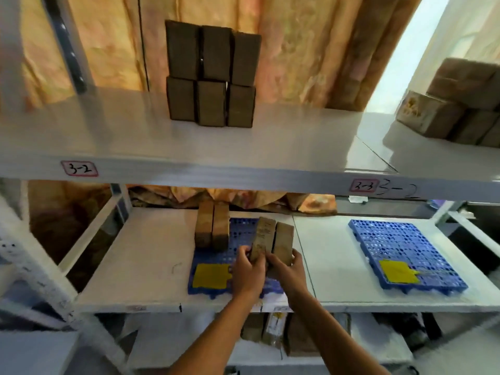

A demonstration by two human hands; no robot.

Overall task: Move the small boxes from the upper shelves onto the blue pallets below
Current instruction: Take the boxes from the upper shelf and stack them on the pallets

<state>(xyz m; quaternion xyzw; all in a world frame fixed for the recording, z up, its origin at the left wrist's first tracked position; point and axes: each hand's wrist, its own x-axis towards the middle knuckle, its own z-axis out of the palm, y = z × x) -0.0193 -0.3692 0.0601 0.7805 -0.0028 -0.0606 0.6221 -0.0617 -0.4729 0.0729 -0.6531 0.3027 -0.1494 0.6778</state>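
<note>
Left hand (247, 272) and right hand (288, 269) fingers grip two upright brown boxes (273, 240), the left-hand one labelled, on the blue pallet (243, 231).

Six boxes (211, 74) above two pallets (235, 255)

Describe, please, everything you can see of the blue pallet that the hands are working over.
The blue pallet is a flat grid, plastic by its look, full of small holes, lying on the white lower shelf. A yellow patch marks its near left corner. Two brown boxes stand at its back left. The left hand and right hand hold two more boxes over its middle.
</note>
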